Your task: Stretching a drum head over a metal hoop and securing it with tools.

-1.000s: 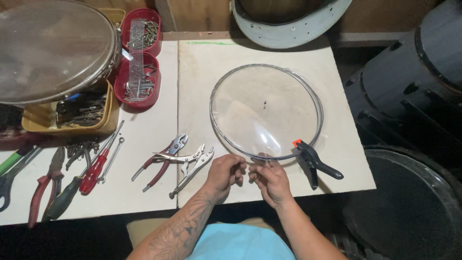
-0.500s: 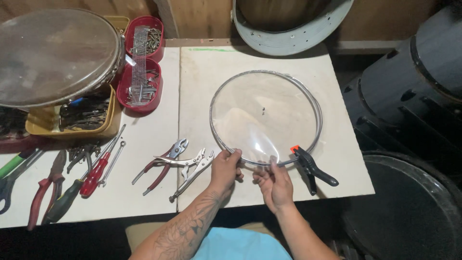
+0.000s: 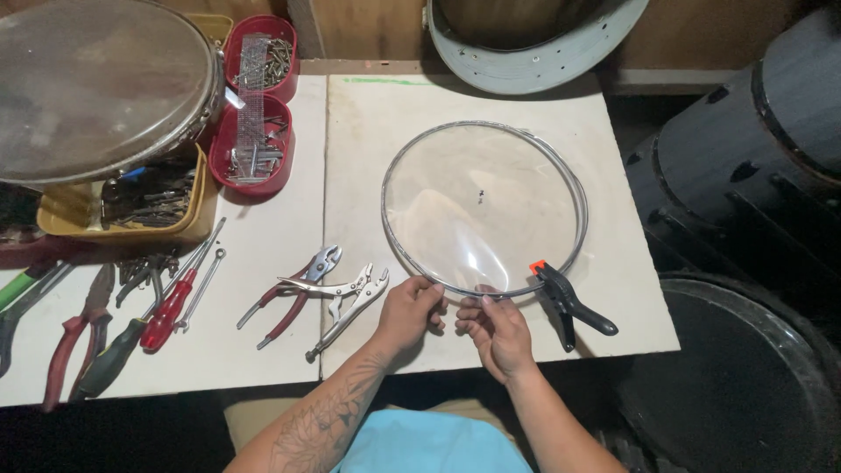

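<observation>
Both hands are at the near rim of the clear drum head, which lies flat on the white table. The left hand has its grip pinched on the metal hoop, and the right hand pinches it just beside. A moment ago the hands sat slightly lower; now they are up on the edge. The black spring clamp bites the rim at the right, unmoved. The locking pliers lie just left of the left hand.

No packages, labels, signs or screens.
</observation>
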